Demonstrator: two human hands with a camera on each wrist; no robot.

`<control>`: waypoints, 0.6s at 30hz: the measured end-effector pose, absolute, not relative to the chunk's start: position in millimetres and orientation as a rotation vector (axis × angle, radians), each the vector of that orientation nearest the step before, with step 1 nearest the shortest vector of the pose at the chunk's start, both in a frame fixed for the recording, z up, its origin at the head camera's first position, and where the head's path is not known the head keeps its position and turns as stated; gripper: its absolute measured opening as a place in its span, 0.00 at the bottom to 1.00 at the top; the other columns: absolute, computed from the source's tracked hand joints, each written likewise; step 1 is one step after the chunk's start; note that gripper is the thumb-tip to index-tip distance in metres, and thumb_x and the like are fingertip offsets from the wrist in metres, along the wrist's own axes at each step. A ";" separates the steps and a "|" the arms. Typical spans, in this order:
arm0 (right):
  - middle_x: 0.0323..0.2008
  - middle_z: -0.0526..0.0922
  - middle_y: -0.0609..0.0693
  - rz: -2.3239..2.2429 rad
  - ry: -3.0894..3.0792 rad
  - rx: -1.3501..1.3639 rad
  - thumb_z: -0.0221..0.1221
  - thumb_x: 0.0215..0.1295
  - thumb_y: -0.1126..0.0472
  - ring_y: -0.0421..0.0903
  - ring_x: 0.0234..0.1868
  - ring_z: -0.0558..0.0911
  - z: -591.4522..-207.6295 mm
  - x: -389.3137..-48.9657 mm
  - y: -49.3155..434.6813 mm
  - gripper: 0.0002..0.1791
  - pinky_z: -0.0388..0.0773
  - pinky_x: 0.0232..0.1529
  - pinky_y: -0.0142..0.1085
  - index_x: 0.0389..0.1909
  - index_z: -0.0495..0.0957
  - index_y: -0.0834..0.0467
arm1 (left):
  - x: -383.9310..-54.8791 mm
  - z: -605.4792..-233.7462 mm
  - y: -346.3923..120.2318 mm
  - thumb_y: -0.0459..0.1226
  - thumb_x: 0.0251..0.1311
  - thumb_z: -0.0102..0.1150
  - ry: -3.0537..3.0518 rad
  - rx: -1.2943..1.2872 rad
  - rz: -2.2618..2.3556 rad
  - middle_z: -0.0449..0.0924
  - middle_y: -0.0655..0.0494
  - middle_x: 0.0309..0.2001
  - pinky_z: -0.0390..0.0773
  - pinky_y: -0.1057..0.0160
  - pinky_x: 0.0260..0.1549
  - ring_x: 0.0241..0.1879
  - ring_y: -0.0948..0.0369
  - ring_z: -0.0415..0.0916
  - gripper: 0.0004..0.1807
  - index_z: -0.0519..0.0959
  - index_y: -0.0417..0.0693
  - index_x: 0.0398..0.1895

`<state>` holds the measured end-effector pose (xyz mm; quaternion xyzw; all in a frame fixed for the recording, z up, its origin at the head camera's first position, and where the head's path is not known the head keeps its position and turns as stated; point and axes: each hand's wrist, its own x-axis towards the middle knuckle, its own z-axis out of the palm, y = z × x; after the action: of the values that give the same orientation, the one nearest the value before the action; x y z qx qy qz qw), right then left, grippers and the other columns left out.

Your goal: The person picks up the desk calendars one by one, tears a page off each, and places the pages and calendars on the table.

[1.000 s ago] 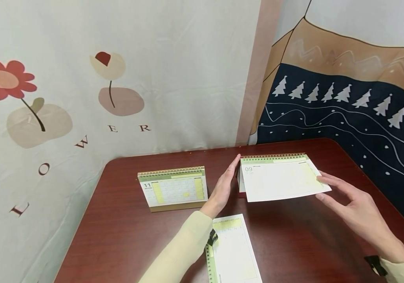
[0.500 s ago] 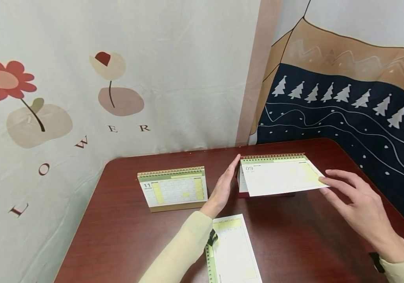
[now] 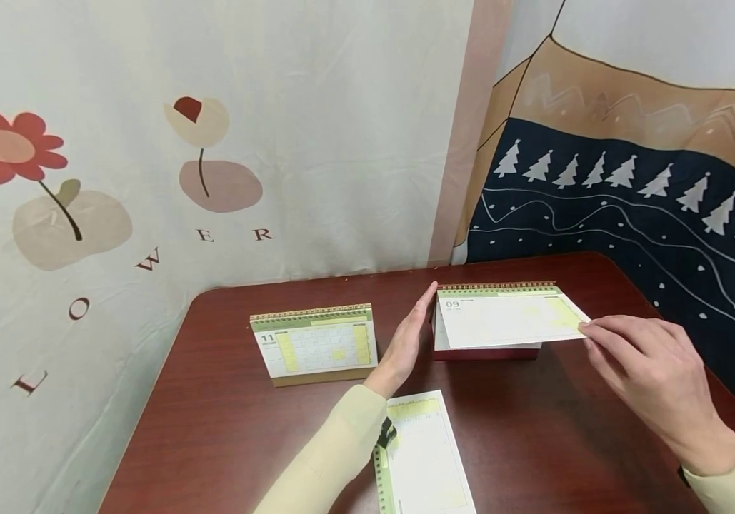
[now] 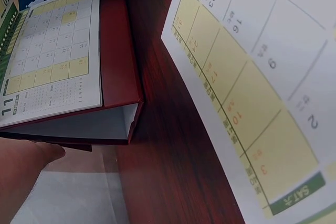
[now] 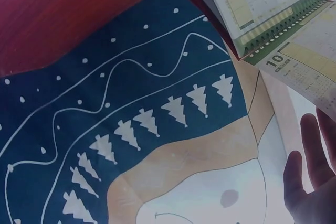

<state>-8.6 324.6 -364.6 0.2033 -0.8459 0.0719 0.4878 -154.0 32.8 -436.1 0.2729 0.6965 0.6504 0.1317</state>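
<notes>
A desk calendar with a dark red base (image 3: 486, 353) stands at the back right of the table. Its front page (image 3: 502, 325), marked 09, is lifted away at the bottom. My right hand (image 3: 656, 378) pinches this page at its lower right corner. In the left wrist view, a sheet marked 11 (image 4: 55, 45) shows beneath the lifted page. My left hand (image 3: 402, 346) lies along the calendar's left side with fingers straight, fingertips by the spiral binding (image 3: 498, 287). The right wrist view catches the page's back, marked 10 (image 5: 310, 59), beside the right hand's fingers (image 5: 315, 150).
A second desk calendar (image 3: 322, 346) with a tan base, showing 11, stands left of the left hand. Another calendar (image 3: 434, 464) lies flat in front, partly under the left sleeve. Printed curtains (image 3: 341, 143) hang behind the reddish-brown table (image 3: 213, 428).
The right hand has turned and closed in on the page's corner, which it now pinches firmly. The page's lower edge has risen, baring more of the red base. The left hand stays in place.
</notes>
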 end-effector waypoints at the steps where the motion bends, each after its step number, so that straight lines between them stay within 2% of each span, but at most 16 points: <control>1: 0.37 0.87 0.59 0.162 -2.047 0.489 0.50 0.80 0.46 0.61 0.37 0.82 -363.9 -9.2 323.9 0.27 0.69 0.40 0.54 0.38 0.89 0.62 | -154.1 -435.7 32.8 0.58 0.82 0.22 2.020 0.786 1.886 0.49 0.73 0.81 0.45 0.51 0.78 0.80 0.68 0.43 0.31 0.52 0.68 0.84; 6: 0.36 0.87 0.60 0.136 -2.047 0.469 0.51 0.79 0.41 0.62 0.36 0.82 -364.7 -8.7 323.7 0.30 0.69 0.38 0.57 0.36 0.89 0.62 | -153.9 -436.8 32.4 0.57 0.82 0.22 2.012 0.797 1.900 0.49 0.69 0.82 0.45 0.48 0.78 0.81 0.64 0.43 0.32 0.52 0.65 0.84; 9: 0.36 0.87 0.61 0.126 -2.069 0.458 0.50 0.79 0.39 0.62 0.37 0.83 -365.8 -7.6 324.5 0.32 0.70 0.38 0.58 0.36 0.89 0.63 | -153.2 -438.1 31.9 0.58 0.82 0.22 2.011 0.793 1.906 0.49 0.70 0.82 0.45 0.48 0.78 0.81 0.65 0.43 0.33 0.52 0.64 0.84; 15: 0.36 0.87 0.60 0.116 -2.091 0.460 0.50 0.80 0.41 0.62 0.37 0.83 -366.3 -8.4 325.1 0.30 0.70 0.39 0.57 0.37 0.89 0.63 | -153.4 -439.1 32.2 0.58 0.82 0.22 2.002 0.787 1.906 0.48 0.72 0.81 0.45 0.51 0.78 0.80 0.67 0.43 0.32 0.52 0.67 0.84; 18: 0.36 0.87 0.60 0.112 -2.108 0.464 0.48 0.81 0.43 0.61 0.37 0.83 -365.2 -9.2 325.7 0.29 0.70 0.38 0.57 0.42 0.89 0.62 | -154.7 -438.0 32.9 0.57 0.82 0.22 2.009 0.790 1.903 0.48 0.72 0.81 0.45 0.51 0.78 0.80 0.67 0.43 0.31 0.52 0.67 0.84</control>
<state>-9.2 325.7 -365.2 0.1892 -0.8604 0.0456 0.4710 -154.7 32.9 -438.0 0.2721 0.6921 0.6555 0.1316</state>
